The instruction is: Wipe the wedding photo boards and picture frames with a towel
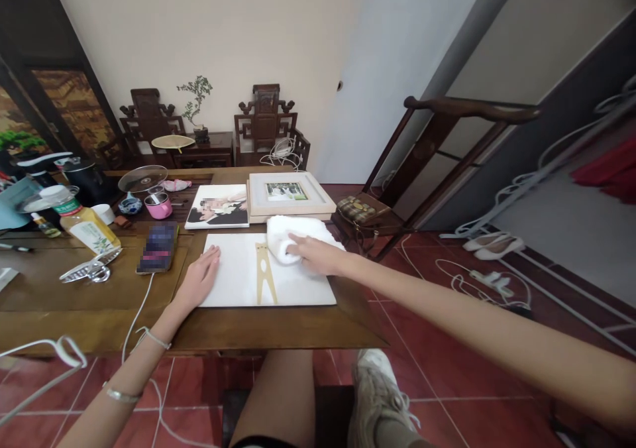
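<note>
A flat white board or album cover (238,282) with a tan figure on it lies on the wooden table (99,315) in front of me. My left hand (199,277) rests flat on its left edge, fingers stretched out. My right hand (318,256) presses down on a bunched white cloth (288,232) that sits on the board's upper right part, fingers curled over the cloth. Behind the board lie a photo print (218,206) and a pale picture frame (288,195).
A phone (158,248) on a white cable lies left of the board. Further left are a drink bottle (84,226), a pink cup (158,205), a small fan (143,179) and a kettle (89,179). A wooden chair (397,189) with a bag stands right of the table. Shoes and cables lie on the red tiles.
</note>
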{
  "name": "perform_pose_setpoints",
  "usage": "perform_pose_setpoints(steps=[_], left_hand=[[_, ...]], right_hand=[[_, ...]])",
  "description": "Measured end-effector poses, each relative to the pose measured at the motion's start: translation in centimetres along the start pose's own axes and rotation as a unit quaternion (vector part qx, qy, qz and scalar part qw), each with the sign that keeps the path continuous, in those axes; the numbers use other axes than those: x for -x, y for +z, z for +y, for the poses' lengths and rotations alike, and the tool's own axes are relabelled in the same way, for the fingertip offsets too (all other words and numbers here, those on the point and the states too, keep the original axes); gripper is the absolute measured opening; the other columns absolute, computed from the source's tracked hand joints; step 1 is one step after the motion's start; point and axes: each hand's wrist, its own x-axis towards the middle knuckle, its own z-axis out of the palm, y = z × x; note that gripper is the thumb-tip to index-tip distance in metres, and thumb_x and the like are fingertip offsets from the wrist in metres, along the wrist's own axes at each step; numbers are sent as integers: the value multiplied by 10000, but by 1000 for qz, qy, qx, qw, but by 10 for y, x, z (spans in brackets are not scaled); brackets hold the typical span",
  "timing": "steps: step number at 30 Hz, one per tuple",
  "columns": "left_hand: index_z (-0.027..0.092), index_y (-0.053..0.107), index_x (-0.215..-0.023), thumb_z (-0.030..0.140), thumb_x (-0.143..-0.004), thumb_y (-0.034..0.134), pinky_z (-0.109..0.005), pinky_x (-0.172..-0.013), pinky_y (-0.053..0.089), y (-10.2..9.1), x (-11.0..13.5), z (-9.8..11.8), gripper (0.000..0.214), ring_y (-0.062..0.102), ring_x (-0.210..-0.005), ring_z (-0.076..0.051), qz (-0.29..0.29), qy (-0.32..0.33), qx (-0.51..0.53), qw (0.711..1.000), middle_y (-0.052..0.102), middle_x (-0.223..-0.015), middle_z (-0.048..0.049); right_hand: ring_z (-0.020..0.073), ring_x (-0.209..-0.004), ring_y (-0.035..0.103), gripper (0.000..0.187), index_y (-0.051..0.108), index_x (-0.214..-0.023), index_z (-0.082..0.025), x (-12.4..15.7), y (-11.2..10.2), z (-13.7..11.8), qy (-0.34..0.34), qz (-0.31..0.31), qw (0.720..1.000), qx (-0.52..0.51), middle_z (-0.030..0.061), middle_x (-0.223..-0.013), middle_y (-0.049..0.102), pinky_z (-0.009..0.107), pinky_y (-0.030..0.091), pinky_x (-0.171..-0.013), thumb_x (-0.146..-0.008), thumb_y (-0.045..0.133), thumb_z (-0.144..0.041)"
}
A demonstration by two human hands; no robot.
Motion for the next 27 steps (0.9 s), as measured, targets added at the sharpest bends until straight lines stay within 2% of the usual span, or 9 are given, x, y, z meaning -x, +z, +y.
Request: perform_pose_setpoints(steps=[2,5,9,11,14,18,21,24,27], left_hand=[[78,607,-1257,490,-970,295,-438,-1152,305,0,0,0,591,454,-1339,-250,-3,-1,2,1000,551,-1369,-163],[77,603,-1260,493,-971,295,-434,-1153,302,0,1,2,593,448,-1344,-248,-5,-3,7,1000,546,-1374,-163],[100,611,-1254,508,-968,295,-440,-1152,300,0,1,4,590,450,-1342,-248,0,-5,9,1000,551,-1373,-152],[85,611,-1251,512,-967,293,-433,-1154,298,0,1,4,604,452,-1340,-249,0,-6,10,1000,552,-1370,-162],[65,606,-1255,507,-968,290,-423,-1157,295,-1,0,4,615,449,-1343,-244,-2,-7,8,1000,547,-1372,-174],[57,608,-1254,499,-968,294,-412,-1156,300,-2,1,3,612,453,-1340,-245,-3,-5,5,1000,552,-1366,-174],[75,613,-1253,491,-970,299,-419,-1151,309,-3,1,2,594,460,-1334,-247,1,-7,2,1000,556,-1365,-161],[105,614,-1257,478,-973,305,-431,-1149,312,-3,1,2,562,464,-1332,-238,0,-6,-1,1000,558,-1368,-140],[104,616,-1254,485,-970,311,-427,-1150,309,-2,0,3,565,466,-1331,-234,2,-7,2,1000,558,-1366,-141]], right_hand=[[287,-1043,637,425,633,-988,-143,18,-2,-16,-10,-19,1000,-8,191,-1180,617,338,433,-842,-680,417,54],[287,-1082,623,417,641,-904,-163,51,-12,-43,-37,-82,995,-48,170,-1065,668,310,444,-780,-655,398,65],[283,-1072,624,431,646,-878,-189,78,-21,-59,-50,-136,986,-87,153,-1085,669,304,445,-746,-651,383,66],[279,-1045,636,434,644,-904,-185,76,-19,-54,-38,-133,987,-86,160,-1153,649,315,450,-775,-664,382,64],[290,-1096,620,423,634,-960,-170,57,-9,-33,-15,-92,994,-66,185,-1314,561,348,450,-848,-687,400,53],[306,-1297,468,440,623,-1047,-142,19,5,-1,-1,-20,999,-35,216,-1382,495,395,422,-955,-705,423,50],[322,-1374,356,464,605,-1107,-113,1,11,10,17,15,999,-26,245,-1379,484,492,374,-1016,-723,408,56],[343,-1408,278,486,590,-1150,-93,8,17,-4,32,29,999,-26,263,-1326,521,577,348,-1017,-729,395,51],[358,-1425,223,522,598,-1174,-129,37,20,-40,47,14,998,-27,228,-1405,470,619,337,-1018,-717,404,34]])
